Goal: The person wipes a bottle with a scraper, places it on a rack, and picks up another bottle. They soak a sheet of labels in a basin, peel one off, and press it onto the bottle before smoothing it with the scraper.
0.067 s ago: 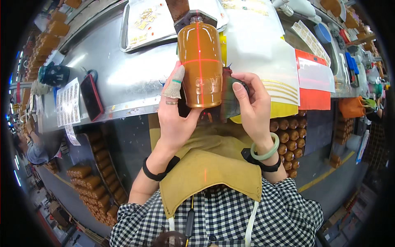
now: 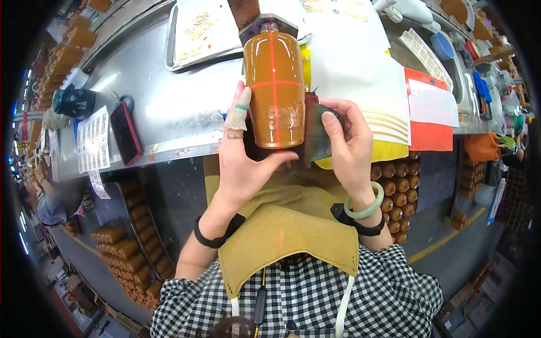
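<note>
A glossy amber bottle with raised lettering and red light lines lies with its neck at a dark metal fixture. My left hand, with a cloth cover and ring on fingers, is closed along the bottle's left side; its thumb reaches just below the bottle's base. My right hand is closed on a dark green-grey pad beside the bottle, thumb on top. What lies beneath the bottle is partly hidden.
A metal tray with small gold pieces, white sheets, a red sheet, a phone and a dark cup are on the steel bench. Stacked amber bottles stand below. Another person is at far left.
My left thumb has slid rightward and down from the bottle's base, and the left hand has dropped slightly. The right hand has shifted a little to the right.
</note>
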{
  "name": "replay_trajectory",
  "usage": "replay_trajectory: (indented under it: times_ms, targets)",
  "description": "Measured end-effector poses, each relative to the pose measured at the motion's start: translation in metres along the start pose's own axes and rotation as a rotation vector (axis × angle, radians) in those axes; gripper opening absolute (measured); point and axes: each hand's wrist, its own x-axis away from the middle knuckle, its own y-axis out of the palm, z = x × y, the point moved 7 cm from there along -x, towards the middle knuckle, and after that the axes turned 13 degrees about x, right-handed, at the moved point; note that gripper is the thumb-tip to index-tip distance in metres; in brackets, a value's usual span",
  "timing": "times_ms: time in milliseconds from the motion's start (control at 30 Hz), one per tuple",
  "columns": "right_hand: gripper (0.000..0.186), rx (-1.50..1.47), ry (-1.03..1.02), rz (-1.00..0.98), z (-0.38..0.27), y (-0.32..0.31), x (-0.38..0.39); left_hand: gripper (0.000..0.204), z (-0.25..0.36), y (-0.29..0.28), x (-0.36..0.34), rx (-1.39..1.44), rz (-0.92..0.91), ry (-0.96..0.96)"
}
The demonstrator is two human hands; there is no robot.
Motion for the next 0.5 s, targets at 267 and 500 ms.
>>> replay_trajectory:
  times_ms: [267,500]
  targets:
    - [0.016,0.022,0.003,-0.030,-0.001,0.002,-0.005,0.064,0.007,0.015,-0.015,0.567,0.026,-0.157]
    - [0.017,-0.018,-0.004,-0.045,-0.014,0.008,-0.007,0.063,0.005,0.014,-0.016,0.583,0.070,-0.160]
